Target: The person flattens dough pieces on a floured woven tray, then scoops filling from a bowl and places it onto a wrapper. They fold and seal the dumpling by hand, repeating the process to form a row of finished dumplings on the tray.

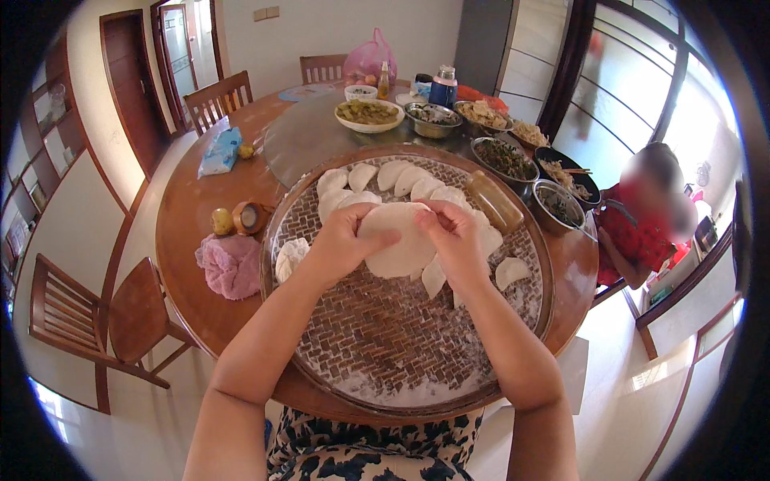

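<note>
Between my two hands is a round, flat dough wrapper (400, 246), held up over a woven bamboo tray (385, 337). My left hand (355, 237) grips its left edge, the thumb lying across its face. Its upper right edge is pinched by the thumb and fingers of my right hand (451, 231). Folded white dumplings (394, 174) lie in an arc along the tray's far side, partly hidden by my hands. One dumpling (512, 273) lies apart at the right. A lump of dough (293, 258) rests at the tray's left edge. Flour dusts the weave.
A glass bottle (494, 201) lies on the tray's right side. Behind it stand metal bowls of chopped filling (504, 159) and a plate of greens (370, 114). A pink cloth (228, 266) lies left. A person in red (637, 228) is at the right. A wooden chair (132, 312) stands left.
</note>
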Action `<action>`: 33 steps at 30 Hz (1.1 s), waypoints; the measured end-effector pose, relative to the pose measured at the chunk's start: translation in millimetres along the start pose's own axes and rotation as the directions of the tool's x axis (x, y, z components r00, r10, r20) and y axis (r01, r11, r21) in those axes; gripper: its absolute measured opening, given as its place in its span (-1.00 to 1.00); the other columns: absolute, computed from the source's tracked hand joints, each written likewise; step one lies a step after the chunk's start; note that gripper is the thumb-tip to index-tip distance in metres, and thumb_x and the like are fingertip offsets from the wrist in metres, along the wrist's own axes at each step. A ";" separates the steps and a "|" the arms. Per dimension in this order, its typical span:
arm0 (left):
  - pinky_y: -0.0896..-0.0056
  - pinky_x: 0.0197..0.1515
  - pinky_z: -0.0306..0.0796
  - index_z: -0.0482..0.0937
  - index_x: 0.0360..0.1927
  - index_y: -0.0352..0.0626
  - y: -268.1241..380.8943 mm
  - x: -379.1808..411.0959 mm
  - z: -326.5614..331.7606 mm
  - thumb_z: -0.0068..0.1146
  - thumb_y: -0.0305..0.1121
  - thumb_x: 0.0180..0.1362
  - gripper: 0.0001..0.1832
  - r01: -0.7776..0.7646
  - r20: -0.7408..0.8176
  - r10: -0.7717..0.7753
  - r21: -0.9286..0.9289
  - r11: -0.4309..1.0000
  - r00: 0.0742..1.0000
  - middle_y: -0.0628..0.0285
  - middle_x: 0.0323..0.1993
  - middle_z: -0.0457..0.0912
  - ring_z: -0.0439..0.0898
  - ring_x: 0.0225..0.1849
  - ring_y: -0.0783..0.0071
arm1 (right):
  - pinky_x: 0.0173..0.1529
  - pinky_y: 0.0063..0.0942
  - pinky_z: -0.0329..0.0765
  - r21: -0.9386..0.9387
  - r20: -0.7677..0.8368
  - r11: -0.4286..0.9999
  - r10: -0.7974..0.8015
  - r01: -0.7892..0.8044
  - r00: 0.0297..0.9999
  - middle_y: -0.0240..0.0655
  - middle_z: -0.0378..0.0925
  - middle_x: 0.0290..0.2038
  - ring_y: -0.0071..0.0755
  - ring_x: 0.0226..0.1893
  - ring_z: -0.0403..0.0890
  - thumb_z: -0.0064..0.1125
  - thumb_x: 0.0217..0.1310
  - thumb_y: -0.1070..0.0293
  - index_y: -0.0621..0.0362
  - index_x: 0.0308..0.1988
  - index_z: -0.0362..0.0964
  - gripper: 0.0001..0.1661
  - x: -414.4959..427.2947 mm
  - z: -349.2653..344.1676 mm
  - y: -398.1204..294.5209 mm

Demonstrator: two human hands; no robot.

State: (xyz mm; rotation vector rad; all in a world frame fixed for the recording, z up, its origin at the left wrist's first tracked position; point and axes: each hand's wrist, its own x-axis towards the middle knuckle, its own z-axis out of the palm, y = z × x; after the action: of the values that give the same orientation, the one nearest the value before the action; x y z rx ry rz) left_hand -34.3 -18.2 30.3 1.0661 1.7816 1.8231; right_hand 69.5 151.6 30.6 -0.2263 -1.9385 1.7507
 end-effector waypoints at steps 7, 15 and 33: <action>0.51 -0.24 0.48 0.64 -0.16 -0.32 -0.5 2.5 -0.1 0.36 -0.31 0.11 -0.70 0.006 0.003 -0.006 -0.013 1.000 1.000 0.28 -0.30 0.67 0.59 -0.28 0.63 | -0.09 -0.54 0.54 -0.057 0.034 0.962 -0.266 0.268 0.963 -0.31 0.68 -0.19 -0.55 -0.16 0.64 0.32 0.22 0.34 0.28 0.01 0.57 -0.62 2.4 1.1 7.3; 0.50 -0.19 0.48 0.50 -0.04 -0.24 -1.0 -0.5 3.1 0.40 -0.27 0.12 -0.57 -0.030 0.042 0.029 0.015 0.999 0.999 0.27 -0.22 0.63 0.59 -0.22 0.61 | -0.11 -0.55 0.55 -0.116 -0.006 0.989 -0.091 0.090 0.996 -0.31 0.69 -0.22 -0.55 -0.22 0.65 0.35 0.17 0.34 0.28 -0.09 0.59 -0.67 -0.3 -0.2 3.2; 0.46 -0.16 0.49 0.57 -0.03 -0.31 -4.5 5.2 -1.7 0.34 -0.27 0.15 -0.60 -0.059 0.023 0.060 -0.028 0.998 0.998 0.25 -0.18 0.65 0.58 -0.18 0.58 | -0.06 -0.49 0.50 0.145 -0.028 0.986 -0.076 0.080 0.997 -0.33 0.61 -0.17 -0.53 -0.18 0.57 0.24 0.32 0.15 0.24 -0.12 0.52 -0.65 4.0 -3.5 12.2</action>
State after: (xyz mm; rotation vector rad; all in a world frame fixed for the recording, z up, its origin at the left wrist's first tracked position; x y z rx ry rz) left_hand -39.9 -15.1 27.3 1.1373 1.7231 1.8562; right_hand 65.1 158.3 20.0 -0.1158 -1.7690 1.8209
